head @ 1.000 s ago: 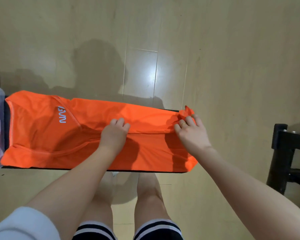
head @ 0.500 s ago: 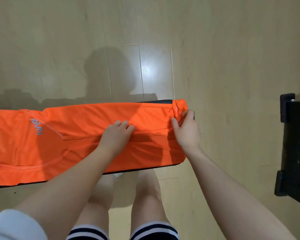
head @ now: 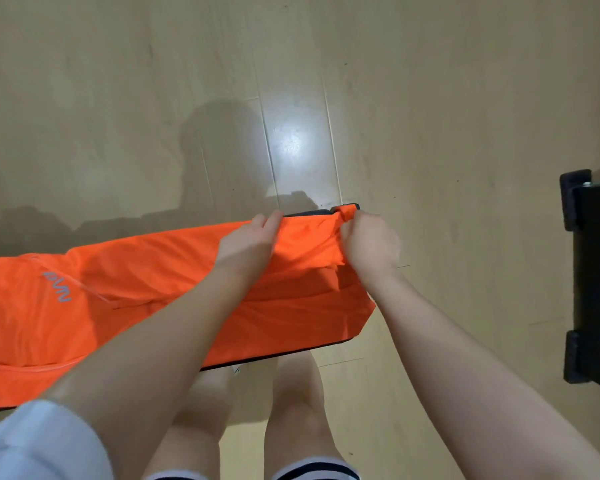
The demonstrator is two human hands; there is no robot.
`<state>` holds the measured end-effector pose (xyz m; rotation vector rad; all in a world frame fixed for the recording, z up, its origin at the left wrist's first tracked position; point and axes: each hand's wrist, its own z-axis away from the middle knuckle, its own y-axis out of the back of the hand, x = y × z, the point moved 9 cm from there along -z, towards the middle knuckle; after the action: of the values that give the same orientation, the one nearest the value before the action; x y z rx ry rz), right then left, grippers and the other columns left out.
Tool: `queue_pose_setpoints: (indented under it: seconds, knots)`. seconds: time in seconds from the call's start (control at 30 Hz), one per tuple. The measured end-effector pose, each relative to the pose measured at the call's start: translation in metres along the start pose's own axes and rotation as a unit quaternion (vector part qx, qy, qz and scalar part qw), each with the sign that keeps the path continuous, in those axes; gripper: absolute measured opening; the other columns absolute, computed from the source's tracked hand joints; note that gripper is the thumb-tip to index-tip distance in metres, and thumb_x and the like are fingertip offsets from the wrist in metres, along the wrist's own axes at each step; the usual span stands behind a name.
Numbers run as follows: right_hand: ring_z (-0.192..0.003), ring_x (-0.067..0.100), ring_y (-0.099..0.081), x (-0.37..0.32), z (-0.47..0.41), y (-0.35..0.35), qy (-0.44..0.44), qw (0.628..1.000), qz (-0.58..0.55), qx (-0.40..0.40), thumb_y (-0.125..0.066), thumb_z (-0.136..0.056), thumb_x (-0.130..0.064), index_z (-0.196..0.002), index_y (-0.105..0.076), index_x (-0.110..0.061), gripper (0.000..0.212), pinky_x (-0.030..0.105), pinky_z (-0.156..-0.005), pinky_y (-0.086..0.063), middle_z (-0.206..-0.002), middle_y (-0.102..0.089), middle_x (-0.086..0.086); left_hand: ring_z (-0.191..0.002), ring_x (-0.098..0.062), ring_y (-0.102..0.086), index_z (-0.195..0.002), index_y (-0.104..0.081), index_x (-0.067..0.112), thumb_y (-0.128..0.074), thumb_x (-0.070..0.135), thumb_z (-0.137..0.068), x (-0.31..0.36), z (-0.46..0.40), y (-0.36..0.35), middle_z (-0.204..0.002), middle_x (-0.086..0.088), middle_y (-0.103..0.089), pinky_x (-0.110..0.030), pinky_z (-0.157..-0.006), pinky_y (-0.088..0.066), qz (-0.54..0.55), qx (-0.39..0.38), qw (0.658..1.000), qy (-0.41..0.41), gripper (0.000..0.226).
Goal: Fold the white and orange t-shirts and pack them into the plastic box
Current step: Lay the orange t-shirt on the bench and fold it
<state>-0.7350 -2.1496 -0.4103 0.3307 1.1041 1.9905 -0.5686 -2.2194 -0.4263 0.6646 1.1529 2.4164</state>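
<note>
The orange t-shirt (head: pixel 125 299) lies lengthwise on a narrow dark bench (head: pixel 312 212), folded into a long strip, its small printed logo towards the left. My left hand (head: pixel 248 242) rests on the far edge of the shirt near its right end, fingers curled over the cloth. My right hand (head: pixel 369 245) is closed on the bunched hem at the shirt's far right corner. The white t-shirt and the plastic box are out of view.
Pale wooden floor (head: pixel 430 98) surrounds the bench on all sides. A black piece of furniture (head: pixel 593 282) stands at the right edge of the view. My bare legs (head: pixel 291 410) are below the bench's near edge.
Both hands moved from the shirt's middle fold line up to its far edge. My right hand closed tighter on the hem corner. The view shifted right, so the shirt's left end is cut off.
</note>
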Motion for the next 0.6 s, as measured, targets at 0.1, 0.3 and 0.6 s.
queue_pose_setpoints:
  seconds: [0.1,0.3,0.6]
  knots:
    - [-0.059,0.026,-0.048,0.043,0.004,-0.001,-0.137,0.933,-0.331,0.018,-0.038,-0.087,-0.010,-0.051,-0.045,-0.015,0.038,0.031,-0.057,-0.033,-0.053,-0.052,0.004,-0.101,-0.038,-0.059,-0.127,-0.042,0.012,-0.033,0.023,-0.099,-0.004,-0.009,-0.003,-0.119,-0.015,-0.052,-0.044,-0.071,-0.046,-0.001,-0.029,0.999,0.035,0.031]
    - [-0.051,0.015,-0.046,0.083,0.044,-0.054,-0.346,0.766,-0.537,-0.073,-0.041,-0.088,-0.009,-0.066,-0.053,-0.013,0.025,0.025,-0.050,-0.036,-0.063,-0.053,0.004,-0.102,-0.039,-0.057,-0.111,-0.044,0.008,-0.034,0.027,-0.098,-0.008,-0.011,-0.002,-0.117,-0.015,-0.054,-0.044,-0.073,-0.045,0.031,-0.036,0.996,0.081,0.025]
    - [-0.106,0.029,-0.056,-0.010,-0.028,0.000,0.093,0.995,-0.025,0.001,-0.048,-0.091,-0.032,-0.113,-0.061,-0.013,0.031,0.036,-0.084,-0.044,-0.117,-0.056,0.008,-0.098,-0.037,-0.057,-0.105,-0.048,0.010,-0.037,0.031,-0.097,-0.006,-0.016,0.006,-0.106,-0.015,-0.057,-0.042,-0.073,-0.044,0.023,-0.030,0.997,0.067,0.025]
